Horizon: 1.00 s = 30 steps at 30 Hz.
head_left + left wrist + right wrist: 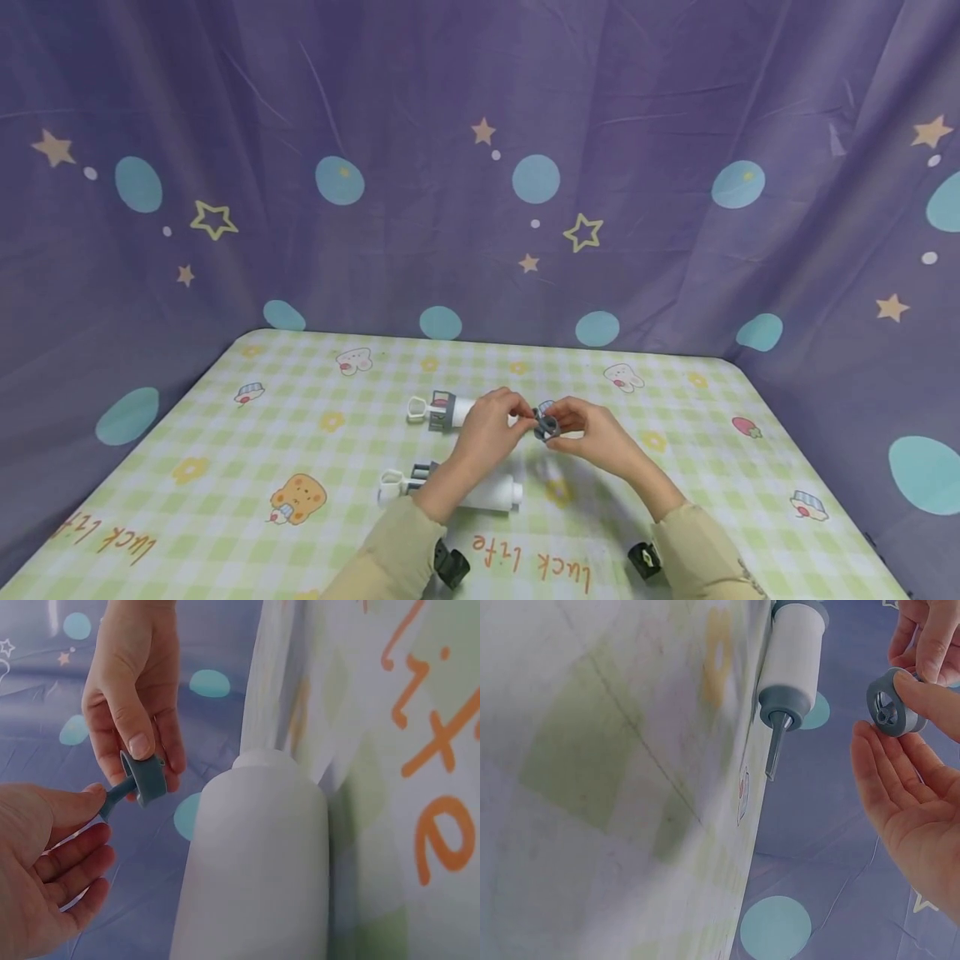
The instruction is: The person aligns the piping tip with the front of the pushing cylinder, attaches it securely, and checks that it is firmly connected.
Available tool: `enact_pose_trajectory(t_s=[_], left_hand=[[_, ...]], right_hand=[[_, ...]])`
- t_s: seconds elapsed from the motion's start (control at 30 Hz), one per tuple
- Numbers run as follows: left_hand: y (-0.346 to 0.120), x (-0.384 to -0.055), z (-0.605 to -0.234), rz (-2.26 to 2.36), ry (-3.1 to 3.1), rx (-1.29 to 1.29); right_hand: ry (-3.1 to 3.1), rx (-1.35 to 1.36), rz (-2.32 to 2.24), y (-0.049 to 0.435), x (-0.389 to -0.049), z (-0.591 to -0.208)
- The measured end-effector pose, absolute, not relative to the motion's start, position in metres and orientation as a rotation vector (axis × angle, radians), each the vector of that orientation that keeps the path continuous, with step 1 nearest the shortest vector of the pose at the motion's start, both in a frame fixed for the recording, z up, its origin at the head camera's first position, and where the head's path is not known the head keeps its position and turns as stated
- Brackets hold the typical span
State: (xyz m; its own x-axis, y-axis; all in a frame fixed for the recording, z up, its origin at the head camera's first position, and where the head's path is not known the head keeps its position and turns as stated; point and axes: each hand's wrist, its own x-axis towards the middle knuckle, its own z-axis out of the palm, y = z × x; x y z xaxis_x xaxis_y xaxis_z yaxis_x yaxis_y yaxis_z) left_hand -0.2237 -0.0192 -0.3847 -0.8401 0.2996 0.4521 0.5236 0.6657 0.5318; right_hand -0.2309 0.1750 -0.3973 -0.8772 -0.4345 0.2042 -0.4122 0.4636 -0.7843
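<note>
Over the middle of the table my left hand (489, 423) pinches the narrow stem of a small grey-blue nozzle cap (548, 427). My right hand (597, 432) holds its wide ring between thumb and fingers. In the right wrist view the open ring of the cap (886, 709) shows spokes or a cut-out inside. Below my left forearm lies a white syringe-like tube (491, 493), with a bare white neck in the left wrist view. Partly behind my left hand is a second such tube (463, 411); its pointed grey-blue nozzle (775, 742) is fitted in the right wrist view.
Both tubes have grey collars and white loop handles (416, 408) that point left. A green-and-white checked cloth (247, 450) with cartoon prints covers the table. Behind it hangs a purple curtain (450, 83). Dark wrist cameras (452, 567) sit below the forearms.
</note>
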Motion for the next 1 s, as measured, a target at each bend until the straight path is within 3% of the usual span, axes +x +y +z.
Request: enact_pose_trajectory(t_s=[0.3, 0.7, 1.0], left_hand=[[-0.016, -0.222, -0.386, -0.971, -2.555, -0.670], [-0.013, -0.222, -0.387, -0.975, -2.557, -0.700], [-0.014, -0.219, -0.384, -0.952, -2.606, -0.719]], right_hand=[[2.705, -0.745, -1.376, 0.163, -0.208, -0.360], [2.725, -0.718, -1.436, 0.171, -0.231, -0.391], [2.733, -0.748, -1.439, 0.171, -0.229, -0.390]])
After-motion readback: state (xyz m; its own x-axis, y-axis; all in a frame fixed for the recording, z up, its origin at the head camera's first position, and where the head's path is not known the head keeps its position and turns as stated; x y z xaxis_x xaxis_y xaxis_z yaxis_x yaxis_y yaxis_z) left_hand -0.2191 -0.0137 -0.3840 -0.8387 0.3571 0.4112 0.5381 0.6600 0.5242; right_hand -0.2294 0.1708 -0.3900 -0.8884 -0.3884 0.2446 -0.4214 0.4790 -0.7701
